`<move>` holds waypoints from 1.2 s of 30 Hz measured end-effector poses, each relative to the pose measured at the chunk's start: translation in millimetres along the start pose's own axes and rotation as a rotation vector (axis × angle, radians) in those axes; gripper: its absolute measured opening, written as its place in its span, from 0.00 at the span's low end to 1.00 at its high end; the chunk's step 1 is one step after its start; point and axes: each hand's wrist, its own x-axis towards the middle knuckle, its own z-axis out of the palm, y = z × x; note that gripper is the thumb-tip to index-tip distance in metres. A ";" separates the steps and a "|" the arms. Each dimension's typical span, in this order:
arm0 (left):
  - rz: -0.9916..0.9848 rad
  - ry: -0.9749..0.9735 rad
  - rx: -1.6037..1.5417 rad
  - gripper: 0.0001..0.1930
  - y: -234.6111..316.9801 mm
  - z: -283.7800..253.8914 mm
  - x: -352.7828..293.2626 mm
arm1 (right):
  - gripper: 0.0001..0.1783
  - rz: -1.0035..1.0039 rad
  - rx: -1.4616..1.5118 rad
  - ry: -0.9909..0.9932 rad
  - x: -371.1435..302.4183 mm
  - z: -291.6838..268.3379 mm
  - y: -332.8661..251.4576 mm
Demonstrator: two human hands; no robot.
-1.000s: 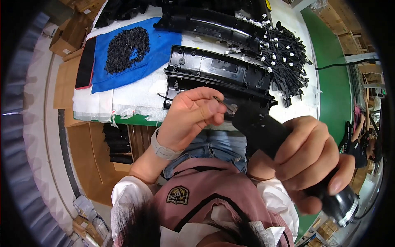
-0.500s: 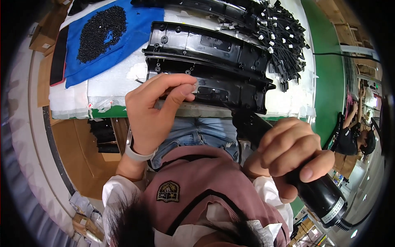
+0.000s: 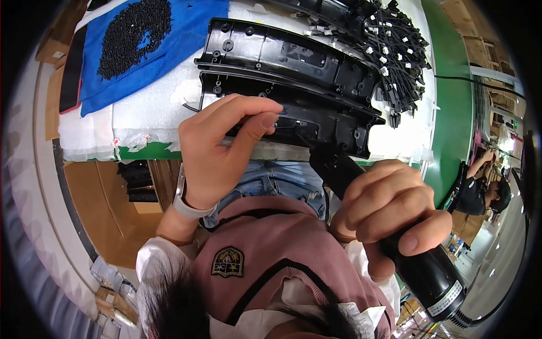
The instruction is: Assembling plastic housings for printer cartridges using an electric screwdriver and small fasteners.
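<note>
My right hand (image 3: 395,212) is wrapped around a black electric screwdriver (image 3: 426,271), which slants up and left. Its bit end is over the near edge of the nearest black plastic housing (image 3: 333,127), a long trough with a dark recessed plate inside. Over the left half of this housing is my left hand (image 3: 220,141), thumb and forefinger pinched together. Whatever the pinch holds is too small or hidden to name; a thin dark line shows beside the fingertips. A second black housing (image 3: 271,48) lies directly behind the nearest one.
A heap of black cables with white connectors (image 3: 395,62) lies at the right. Many small black screws (image 3: 127,45) are spread on a blue cloth (image 3: 169,68) at far left. An open cardboard box (image 3: 101,209) stands below left. At far right a person (image 3: 483,189) works.
My right hand and the screwdriver have shifted slightly left and up, bringing the bit end nearer my left fingertips. My left hand has moved slightly right, still pinched.
</note>
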 end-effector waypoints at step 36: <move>0.061 0.292 0.177 0.09 16.9 -60.2 62.1 | 0.19 -0.068 0.133 0.049 15.3 -4.6 -11.8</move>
